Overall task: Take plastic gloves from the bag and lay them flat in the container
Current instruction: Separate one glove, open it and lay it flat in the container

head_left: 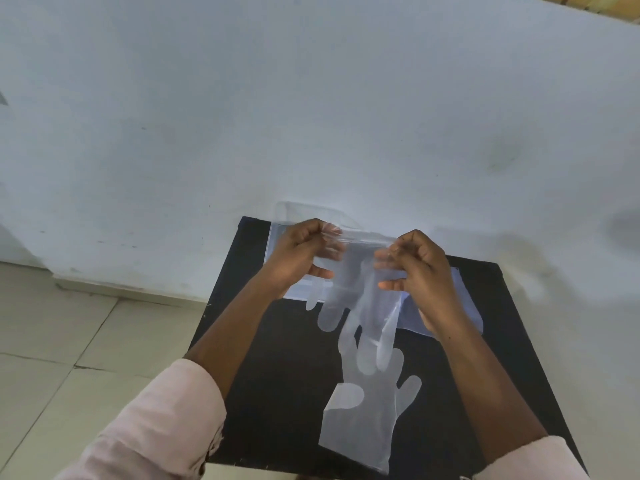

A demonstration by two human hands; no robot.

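Observation:
Both hands hold a clear plastic glove [360,299] by its cuff above a black table [277,393]. My left hand [301,254] pinches the cuff's left corner and my right hand [419,268] pinches its right corner; the glove's fingers hang down toward me. A second clear glove [367,420] lies flat on the table near the front edge, fingers pointing away from me. Behind my hands lies a clear plastic bag [464,306], and a clear shallow container [311,211] sits at the table's far edge, partly hidden by my left hand.
The small black table stands against a pale blue wall [311,98]. Beige floor tiles [52,341] lie to the left. Pale pink sleeves cover both forearms at the bottom of the view.

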